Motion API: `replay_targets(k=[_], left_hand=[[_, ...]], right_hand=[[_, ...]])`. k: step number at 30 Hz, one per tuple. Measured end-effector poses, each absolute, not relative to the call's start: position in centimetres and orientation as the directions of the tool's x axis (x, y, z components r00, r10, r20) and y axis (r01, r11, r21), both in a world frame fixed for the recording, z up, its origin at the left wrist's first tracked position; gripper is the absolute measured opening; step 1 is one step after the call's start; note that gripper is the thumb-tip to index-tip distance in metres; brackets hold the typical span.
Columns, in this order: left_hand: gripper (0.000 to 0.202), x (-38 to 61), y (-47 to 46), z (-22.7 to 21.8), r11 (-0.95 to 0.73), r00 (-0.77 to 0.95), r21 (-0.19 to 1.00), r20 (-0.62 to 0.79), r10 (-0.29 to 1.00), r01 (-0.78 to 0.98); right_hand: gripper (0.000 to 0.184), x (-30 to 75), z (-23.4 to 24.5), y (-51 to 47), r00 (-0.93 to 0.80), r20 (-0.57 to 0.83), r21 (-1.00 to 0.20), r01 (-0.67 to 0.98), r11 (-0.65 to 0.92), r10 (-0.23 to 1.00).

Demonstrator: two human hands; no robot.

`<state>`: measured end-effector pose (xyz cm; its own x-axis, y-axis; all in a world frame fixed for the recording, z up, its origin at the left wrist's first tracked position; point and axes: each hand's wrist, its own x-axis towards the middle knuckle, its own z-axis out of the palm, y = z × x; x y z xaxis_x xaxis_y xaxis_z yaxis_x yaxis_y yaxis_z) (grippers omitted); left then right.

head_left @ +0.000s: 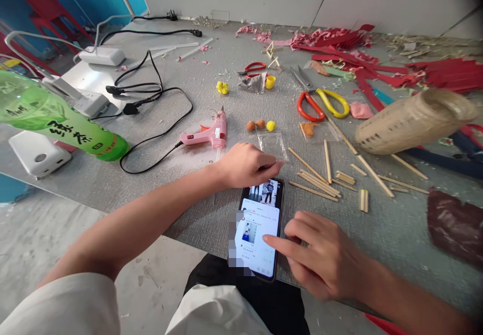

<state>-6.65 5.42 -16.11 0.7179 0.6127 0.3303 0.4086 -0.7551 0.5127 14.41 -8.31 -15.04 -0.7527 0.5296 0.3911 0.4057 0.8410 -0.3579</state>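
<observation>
phone (259,214): text illegible, top partly behind left hand (251,166) | bottle (62,121): cut off

1 black-edged phone (258,222), lit, face up, near edge of table (204,217).

Left hand (251,166) barring phone (259,232) top; gap between sticks (320,183) and plastic (455,227), container (411,121) behind

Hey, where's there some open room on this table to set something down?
Likely between your right hand and the dark plastic bag, just this side of the wooden sticks. A second patch lies between the green bottle and your left arm. It's crowded back right, among the red strips, and around the scissors.
</observation>
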Motion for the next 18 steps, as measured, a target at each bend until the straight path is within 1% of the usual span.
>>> replay_targets(k=[3, 6, 10, 13, 18], left_hand=[[0.05, -6.64, 5.4, -16.16, -0.763, 0.717, 0.509, 0.345, 0.606, 0.399], [0.051, -6.64, 5.37, -16.24, -0.771, 0.711, 0.492, 0.361, 0.603, 0.404], [0.051, -6.6, 5.38, -16.36, -0.782, 0.711, 0.476, 0.374, 0.595, 0.403], [0.051, -6.58, 5.39, -16.36, -0.781, 0.712, 0.477, 0.373, 0.595, 0.403], [0.051, -6.63, 5.33, -16.07, -0.774, 0.719, 0.49, 0.355, 0.598, 0.401]], right_hand=[[0.039, 14.7, -15.33, -8.13, -0.699, 0.391, -0.362, 0.481, 0.798, 0.599], [0.041, 15.06, -15.73, -7.89, -0.672, 0.383, -0.394, 0.502, 0.77, 0.634], [0.041, 15.24, -15.99, -7.7, -0.678, 0.375, -0.398, 0.499, 0.77, 0.632], [0.045, 15.11, -15.93, -7.85, -0.686, 0.366, -0.397, 0.497, 0.772, 0.629], [0.051, 14.73, -15.96, -8.68, -0.738, 0.364, -0.347, 0.458, 0.818, 0.568]])
